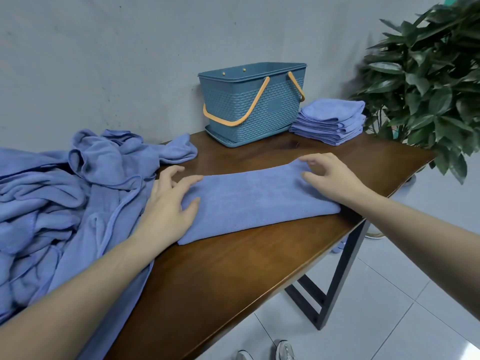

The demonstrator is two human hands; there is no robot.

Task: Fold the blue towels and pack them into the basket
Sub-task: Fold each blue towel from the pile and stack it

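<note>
A person at a wooden table [233, 276] works on 1 blue towel [259, 201], already doubled into a long strip lying across the table's middle, its right end at the table's near edge. The left hand [166, 203] rests at the strip's left end, fingers spread and lightly curved, the thumb on the cloth and the fingertips reaching over its far-left corner; it grips nothing that can be seen. The right hand [330, 175] sits on the strip's right end, fingers loosely bent and touching the cloth, with no pinch visible.

The step in hand looks like smoothing between folds. The next move probably calls for pinching 1 end and carrying it across to the other, corners matched, to reach the size of the finished pieces.

Just left of the left fingers, touching the wrist and forearm, a heap of unfolded towels [65, 193] spills over the table's left side, so that hand has little free room. Bare wood lies between the person and the strip, and more beyond the fingertips.

Farther off, beyond both hands, the basket [254, 110] stands against the wall, handles down; whether anything is in it cannot be told. A stack of folded towels [330, 120] sits just beside it, beyond the right fingers, near a potted plant [428, 81].
</note>
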